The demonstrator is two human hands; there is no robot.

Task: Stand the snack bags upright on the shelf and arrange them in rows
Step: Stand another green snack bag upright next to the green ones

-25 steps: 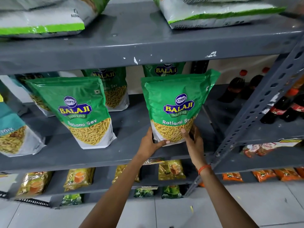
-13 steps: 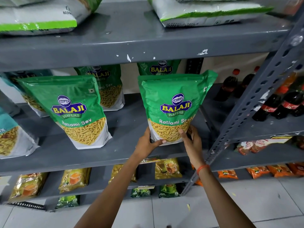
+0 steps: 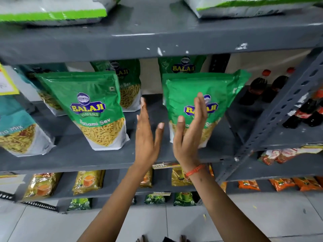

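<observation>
- The green snack bag (image 3: 201, 88) stands upright on the grey shelf (image 3: 73, 154) — its long axis runs up and down.
- My right hand (image 3: 190, 131) lies flat and empty across the bag's front — nearer than my left hand (image 3: 146, 137), open just left of the bag, gripping nothing.

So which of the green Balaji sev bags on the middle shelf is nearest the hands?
The front-right green Balaji sev bag: the open right hand overlaps its front, while the front-left bag stands apart.

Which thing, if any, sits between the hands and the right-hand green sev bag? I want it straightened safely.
Nothing visible does. The right hand is directly in front of the green sev bag; the left hand is beside it, over bare shelf.
</observation>
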